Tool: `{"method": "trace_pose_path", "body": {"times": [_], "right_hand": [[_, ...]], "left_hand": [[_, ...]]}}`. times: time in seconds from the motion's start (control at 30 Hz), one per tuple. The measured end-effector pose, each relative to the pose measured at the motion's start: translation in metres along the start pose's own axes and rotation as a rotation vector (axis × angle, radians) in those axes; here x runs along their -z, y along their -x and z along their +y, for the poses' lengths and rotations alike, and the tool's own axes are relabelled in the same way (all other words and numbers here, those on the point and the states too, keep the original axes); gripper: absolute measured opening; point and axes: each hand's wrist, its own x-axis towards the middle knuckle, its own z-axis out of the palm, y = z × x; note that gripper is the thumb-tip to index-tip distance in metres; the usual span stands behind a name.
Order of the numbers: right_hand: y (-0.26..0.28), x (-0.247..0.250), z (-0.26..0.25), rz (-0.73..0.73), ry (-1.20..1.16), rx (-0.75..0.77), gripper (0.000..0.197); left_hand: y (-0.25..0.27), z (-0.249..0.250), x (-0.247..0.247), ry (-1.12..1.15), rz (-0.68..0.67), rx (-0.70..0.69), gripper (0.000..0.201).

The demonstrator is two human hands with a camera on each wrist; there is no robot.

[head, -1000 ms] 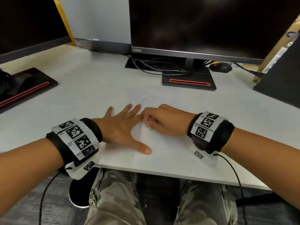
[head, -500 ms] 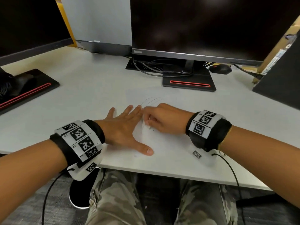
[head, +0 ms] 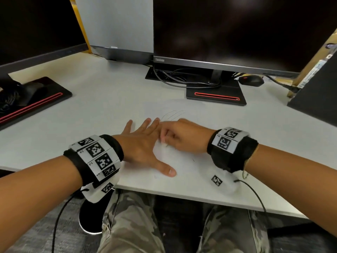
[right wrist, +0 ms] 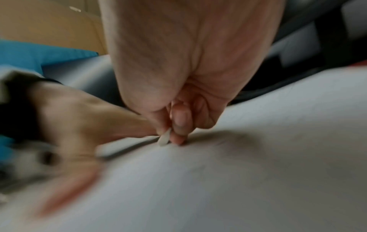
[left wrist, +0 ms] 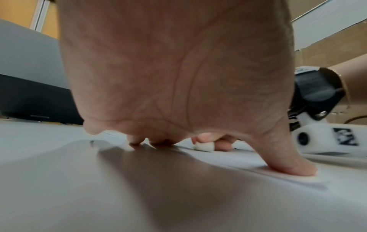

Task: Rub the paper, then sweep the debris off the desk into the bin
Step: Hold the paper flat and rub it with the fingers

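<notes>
A: On the pale grey tabletop [head: 91,106], what stood at the back?

B: One dark monitor [head: 237,30] on a red-lined base; a second screen [head: 36,24] cut off at left.

A: The paper [head: 186,157]?

B: White sheet near the front edge, faint pencil loops at its far end. Edges hard to trace; long axis unclear.

A: Hands?

B: Left hand [head: 140,143] lay spread flat, pressing the sheet. Right hand [head: 184,136] pinched a small white eraser [right wrist: 164,138], tip down on the paper. Right wrist view blurred.
</notes>
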Motion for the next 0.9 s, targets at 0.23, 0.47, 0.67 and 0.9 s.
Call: {"method": "trace_pose_path", "body": {"times": [0.23, 0.47, 0.67, 0.9], "right_hand": [[0.004, 0.000, -0.001, -0.053, 0.022, 0.016, 0.009], [0.004, 0.000, -0.010, -0.059, 0.051, 0.040, 0.009], [0.005, 0.000, -0.010, -0.033, 0.016, 0.024, 0.009], [0.005, 0.001, -0.004, 0.050, 0.033, 0.004, 0.008]], "left_hand": [[0.002, 0.001, 0.000, -0.005, 0.005, 0.001, 0.147], [0.001, 0.000, 0.001, -0.010, 0.002, -0.008, 0.145], [-0.002, 0.001, 0.001, -0.020, -0.001, -0.003, 0.147], [-0.001, 0.002, 0.002, -0.024, -0.011, 0.012, 0.152]]}}
